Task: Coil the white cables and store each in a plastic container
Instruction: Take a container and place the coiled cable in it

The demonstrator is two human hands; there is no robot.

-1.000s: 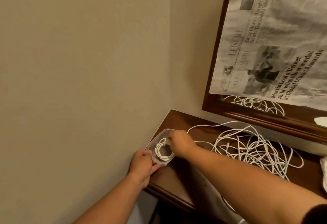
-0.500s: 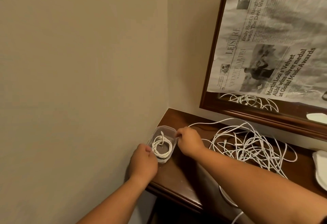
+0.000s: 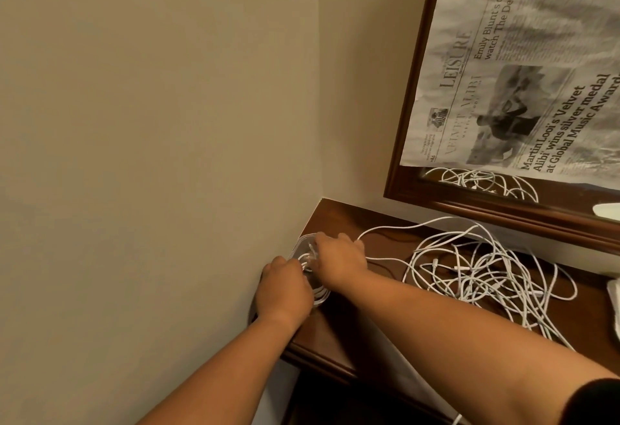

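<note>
A small clear plastic container [image 3: 301, 243] stands at the left end of the dark wooden table [image 3: 339, 330], against the wall. A coiled white cable [image 3: 306, 265] lies inside it, mostly covered by my hands. My left hand [image 3: 285, 289] grips the container's near end. My right hand [image 3: 339, 257] reaches over the container from the right, its fingers curled down onto the coil and pinching it. A loose tangle of white cables [image 3: 486, 273] sprawls on the table to the right, with one strand running up to my right hand.
A wood-framed mirror [image 3: 402, 129] covered with newspaper [image 3: 503, 89] leans on the back wall above the table. Beige walls close the corner at left. A white object [image 3: 614, 294] shows at the right edge.
My right hand has moved left from the container's right rim onto the coil inside. My left hand has slid forward over the container's near end. The camera has come closer.
</note>
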